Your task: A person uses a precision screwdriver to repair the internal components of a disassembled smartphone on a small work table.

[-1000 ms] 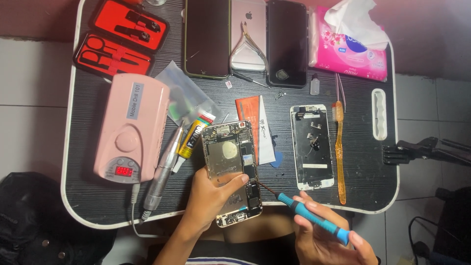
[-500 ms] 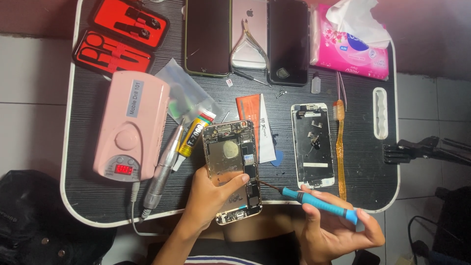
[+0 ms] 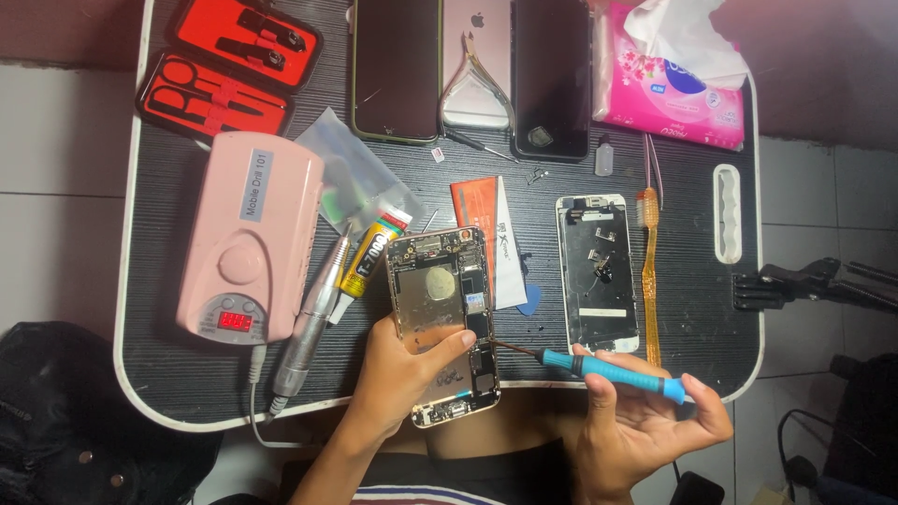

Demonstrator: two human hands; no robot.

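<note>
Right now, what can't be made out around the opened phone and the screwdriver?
- Head view: lower middle of the opened phone is covered by the left hand.
- Screwdriver tip: too small to tell whether it touches the phone's inside.
- The blue grip is partly hidden by the right hand fingers.
- Screws inside the phone: too small to count.
- Three phones at the top: cut off by the frame's top edge.

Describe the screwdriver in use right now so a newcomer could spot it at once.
Start at the black table and go to its near edge, right of the opened gold phone held by the left hand. The screwdriver lies across the right hand, its thin tip at the phone's edge. Its bright blue handle sets it apart from the orange toothbrush just behind.
</note>
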